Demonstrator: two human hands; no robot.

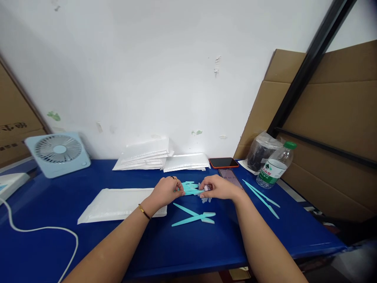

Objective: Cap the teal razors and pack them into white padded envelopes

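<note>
My left hand [165, 191] and my right hand [219, 187] meet over the blue table [118, 251], each pinching an end of a small bundle of teal plastic sticks [191, 188]. Both hands have their fingers closed on it. Something small and pale shows at my right fingertips; I cannot make out what it is. Two more teal sticks [194, 216] lie crossed on the table just in front of the hands. Another pair of teal sticks [260, 198] lies to the right. A gold bracelet is on my left wrist.
A white padded envelope [114, 204] lies left of my hands, and a stack of them [153, 157] sits by the wall. A small blue fan [59, 152], white cable [38, 230], two phones [224, 162], water bottle [275, 165] and dark bagged container [260, 151] surround them. Cardboard leans at right.
</note>
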